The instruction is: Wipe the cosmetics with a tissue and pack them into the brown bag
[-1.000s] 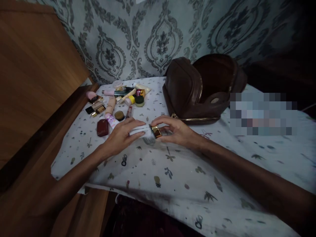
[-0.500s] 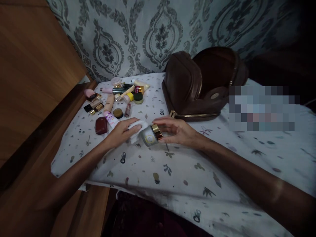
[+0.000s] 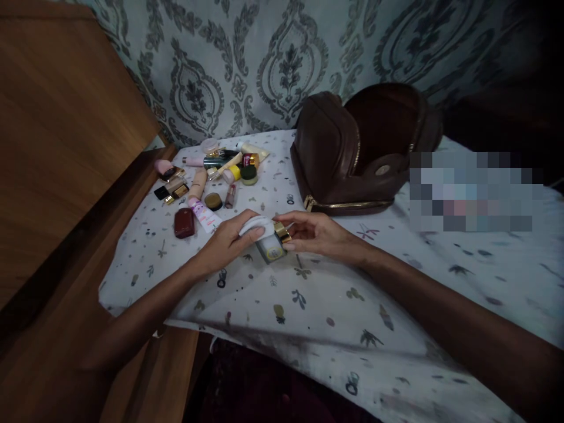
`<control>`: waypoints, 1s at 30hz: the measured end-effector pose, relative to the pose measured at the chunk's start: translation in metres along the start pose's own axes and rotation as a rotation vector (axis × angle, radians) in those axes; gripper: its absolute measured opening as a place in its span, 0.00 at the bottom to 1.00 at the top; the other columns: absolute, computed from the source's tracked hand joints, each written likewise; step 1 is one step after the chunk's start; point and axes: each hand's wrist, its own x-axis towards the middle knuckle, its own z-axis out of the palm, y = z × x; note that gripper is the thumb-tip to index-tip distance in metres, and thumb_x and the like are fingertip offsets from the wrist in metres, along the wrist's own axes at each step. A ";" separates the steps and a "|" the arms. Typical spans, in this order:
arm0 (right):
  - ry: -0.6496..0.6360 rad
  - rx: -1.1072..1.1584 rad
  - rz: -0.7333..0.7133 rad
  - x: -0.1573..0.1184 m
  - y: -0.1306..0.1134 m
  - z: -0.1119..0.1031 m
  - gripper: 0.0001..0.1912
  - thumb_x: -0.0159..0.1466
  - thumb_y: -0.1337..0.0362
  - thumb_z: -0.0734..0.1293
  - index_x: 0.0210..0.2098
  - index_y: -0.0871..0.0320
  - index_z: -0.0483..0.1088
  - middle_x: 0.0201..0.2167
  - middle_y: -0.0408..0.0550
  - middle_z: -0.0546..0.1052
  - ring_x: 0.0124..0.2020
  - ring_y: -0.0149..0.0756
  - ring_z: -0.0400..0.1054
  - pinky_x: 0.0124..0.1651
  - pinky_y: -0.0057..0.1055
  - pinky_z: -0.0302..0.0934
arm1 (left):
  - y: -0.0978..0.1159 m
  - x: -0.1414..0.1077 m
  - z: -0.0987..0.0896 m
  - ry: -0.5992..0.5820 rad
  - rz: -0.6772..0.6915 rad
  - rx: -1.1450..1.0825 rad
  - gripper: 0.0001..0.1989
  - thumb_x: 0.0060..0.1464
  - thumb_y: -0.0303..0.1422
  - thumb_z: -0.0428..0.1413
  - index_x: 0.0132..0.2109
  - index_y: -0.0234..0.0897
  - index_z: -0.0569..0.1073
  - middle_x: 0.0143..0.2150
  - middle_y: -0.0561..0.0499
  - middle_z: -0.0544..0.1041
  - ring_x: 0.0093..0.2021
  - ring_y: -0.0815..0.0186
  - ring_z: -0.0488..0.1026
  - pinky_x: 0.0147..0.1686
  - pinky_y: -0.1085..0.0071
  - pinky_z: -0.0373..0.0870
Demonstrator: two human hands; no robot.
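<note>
A frosted glass jar (image 3: 272,249) with a gold lid (image 3: 282,231) and a yellow-ringed label is held tilted above the patterned cloth. My left hand (image 3: 229,238) pinches a folded white wipe (image 3: 258,223), which lies against the side of the jar. From the right, the fingers of my right hand (image 3: 315,235) grip the jar at its gold lid. Nearest my left hand on the cloth lie a white-and-purple tube (image 3: 204,215) and a dark red case (image 3: 184,222).
An unzipped brown leather bag (image 3: 343,158) stands at the back right. Several cosmetics lie at the back left, among them a dark green-lidded jar (image 3: 249,174), a lipstick (image 3: 230,195) and a beige tube (image 3: 198,183). A wooden panel (image 3: 66,117) rises on the left.
The wipe has moved right over the jar's side, covering more of it. My left hand has shifted right with it. The view has moved slightly.
</note>
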 end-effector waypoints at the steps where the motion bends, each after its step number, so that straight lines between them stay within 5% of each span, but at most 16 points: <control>1: -0.016 0.008 0.005 0.000 0.000 0.000 0.31 0.50 0.58 0.79 0.51 0.57 0.73 0.37 0.45 0.78 0.35 0.32 0.72 0.43 0.34 0.69 | -0.002 0.000 0.001 0.003 -0.008 0.003 0.14 0.67 0.42 0.48 0.41 0.36 0.69 0.33 0.54 0.69 0.34 0.67 0.66 0.34 0.72 0.62; 7: -0.104 0.079 -0.004 -0.003 -0.004 0.000 0.31 0.48 0.62 0.80 0.50 0.56 0.73 0.38 0.45 0.78 0.40 0.35 0.73 0.47 0.36 0.69 | -0.017 0.000 0.006 0.046 -0.089 -0.075 0.20 0.66 0.46 0.46 0.30 0.37 0.64 0.27 0.55 0.63 0.30 0.68 0.62 0.32 0.72 0.60; 15: 0.200 0.237 -0.143 0.000 -0.005 0.006 0.28 0.51 0.53 0.79 0.49 0.51 0.72 0.51 0.47 0.75 0.48 0.38 0.72 0.50 0.35 0.68 | -0.017 0.004 0.022 0.045 -0.337 -0.696 0.26 0.50 0.57 0.60 0.37 0.36 0.71 0.25 0.57 0.66 0.21 0.73 0.59 0.20 0.75 0.58; 21: 0.319 0.124 -0.203 0.002 -0.004 0.009 0.28 0.51 0.52 0.78 0.48 0.50 0.69 0.48 0.48 0.74 0.47 0.39 0.72 0.48 0.36 0.69 | 0.001 0.000 0.033 0.009 -0.422 -1.024 0.24 0.40 0.48 0.70 0.33 0.34 0.74 0.26 0.56 0.67 0.22 0.75 0.60 0.19 0.77 0.59; 30: 0.404 0.020 -0.316 0.002 -0.007 0.007 0.30 0.48 0.55 0.81 0.46 0.50 0.67 0.43 0.46 0.76 0.46 0.39 0.72 0.51 0.42 0.71 | 0.020 -0.010 0.025 0.119 -0.456 -0.974 0.23 0.42 0.49 0.69 0.31 0.34 0.72 0.22 0.57 0.65 0.20 0.76 0.59 0.16 0.79 0.55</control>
